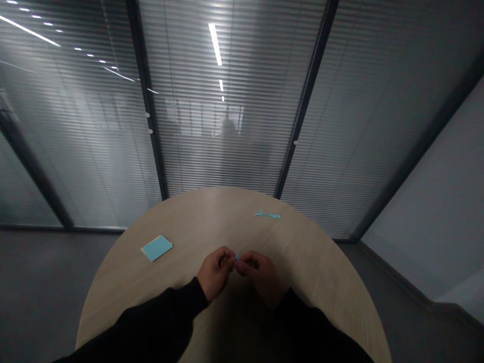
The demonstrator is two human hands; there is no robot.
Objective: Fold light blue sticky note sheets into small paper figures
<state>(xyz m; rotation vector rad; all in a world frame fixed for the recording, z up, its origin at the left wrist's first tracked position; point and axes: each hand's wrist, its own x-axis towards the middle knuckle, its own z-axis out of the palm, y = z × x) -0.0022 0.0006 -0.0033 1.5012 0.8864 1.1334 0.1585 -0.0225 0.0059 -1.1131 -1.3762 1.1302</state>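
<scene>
From the head camera I see the left hand and right hand meeting above the round wooden counter, both grips pinched together on a small blue paper scrap. Well apart on the counter, a stack of blue sticky notes lies to the left, and torn blue paper bits lie near the far edge. Glass partitions with blinds stand beyond.

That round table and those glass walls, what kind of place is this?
It looks like a meeting room in an office. The glass walls have blinds inside them, like office partitions. There is a big round wood-look table for sitting around, and a plain grey floor.
</scene>
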